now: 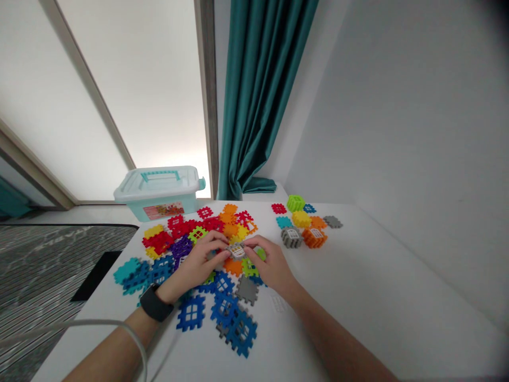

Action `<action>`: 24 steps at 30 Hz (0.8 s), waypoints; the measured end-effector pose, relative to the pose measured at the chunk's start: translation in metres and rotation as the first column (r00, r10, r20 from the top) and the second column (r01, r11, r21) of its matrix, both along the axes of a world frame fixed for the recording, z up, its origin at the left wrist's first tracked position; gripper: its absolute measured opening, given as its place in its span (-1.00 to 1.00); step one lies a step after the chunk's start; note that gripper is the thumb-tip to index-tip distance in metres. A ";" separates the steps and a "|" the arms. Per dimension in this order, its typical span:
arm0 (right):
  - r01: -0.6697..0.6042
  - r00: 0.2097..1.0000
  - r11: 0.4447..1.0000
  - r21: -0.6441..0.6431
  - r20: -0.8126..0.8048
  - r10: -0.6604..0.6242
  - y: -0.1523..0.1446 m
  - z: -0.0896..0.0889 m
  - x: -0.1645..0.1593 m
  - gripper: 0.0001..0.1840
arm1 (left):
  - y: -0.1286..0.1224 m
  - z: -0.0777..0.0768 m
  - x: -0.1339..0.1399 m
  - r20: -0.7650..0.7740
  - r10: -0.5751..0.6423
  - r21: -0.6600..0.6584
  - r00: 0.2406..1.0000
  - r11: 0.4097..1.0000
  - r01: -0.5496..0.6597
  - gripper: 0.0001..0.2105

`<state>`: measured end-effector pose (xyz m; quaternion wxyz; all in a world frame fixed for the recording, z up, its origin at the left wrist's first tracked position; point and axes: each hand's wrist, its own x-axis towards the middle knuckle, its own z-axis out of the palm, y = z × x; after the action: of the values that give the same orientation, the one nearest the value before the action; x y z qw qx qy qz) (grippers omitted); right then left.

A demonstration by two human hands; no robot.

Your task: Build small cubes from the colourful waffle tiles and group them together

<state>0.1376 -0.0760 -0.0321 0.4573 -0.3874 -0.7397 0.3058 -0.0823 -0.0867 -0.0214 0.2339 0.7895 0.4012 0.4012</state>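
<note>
Over the middle of the pile, my left hand [204, 258] and my right hand [268, 260] pinch a small grey notched building tile [237, 251] from its two sides. A white window-like grid shows on its face. Orange tiles [233, 267] and green tiles [250, 267] lie just under the hands. Toward me are a plain grey tile [247, 289] and several blue window tiles [225, 307]. Purple tiles [181, 249] lie partly hidden behind my left hand. A black watch [156, 303] is on my left wrist.
A lidded teal storage box [161, 191] stands at the table's back left. On the right sit assembled cubes: a grey cube [291, 237], an orange cube [314, 237] and a green cube [295, 202], with loose tiles around them. A pale cable [131, 331] crosses before my left forearm.
</note>
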 end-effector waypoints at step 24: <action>-0.215 0.930 0.856 -0.470 -0.367 0.031 -0.001 -0.003 -0.014 -0.77 | 0.006 0.000 -0.005 0.165 0.080 -0.185 0.983 0.982 -0.049 -0.63</action>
<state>0.1241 -0.0765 -0.0351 0.4426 -0.3842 -0.5656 0.5802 -0.0868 -0.0807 -0.0216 0.3249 0.7141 0.4395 0.4374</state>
